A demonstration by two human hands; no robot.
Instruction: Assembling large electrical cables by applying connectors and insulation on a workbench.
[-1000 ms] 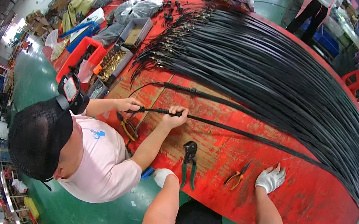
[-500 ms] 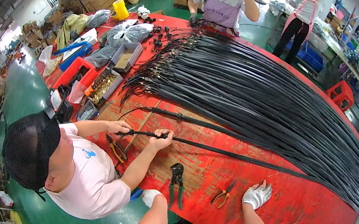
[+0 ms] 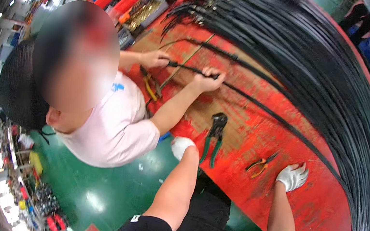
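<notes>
My right hand (image 3: 292, 176), in a white glove, lies on the red table with its fingers stretched out and nothing in them. Beside it rest small pliers (image 3: 261, 165) with orange and black handles. My left hand (image 3: 183, 148), also white-gloved, is at the table's near edge beside the co-worker; its fingers are hidden. Between my hands lies a green-handled crimping or cutting tool (image 3: 213, 140), jaws pointing away from me. At my left a co-worker's two bare hands (image 3: 208, 81) hold a long black cable (image 3: 264, 108) near its end.
A thick bundle of black cables (image 3: 304, 47) covers the table's far side and curves down the right. A second pair of pliers (image 3: 152, 85) with yellow handles lies near the co-worker. Bins with brass-coloured parts (image 3: 143, 10) stand far left. The red tabletop (image 3: 240, 193) has worn patches.
My view has swung, so the table appears tilted and shifted. The co-worker's head has turned toward me. Both my hands stay in about the same places at the table, and the co-worker still holds the cable.
</notes>
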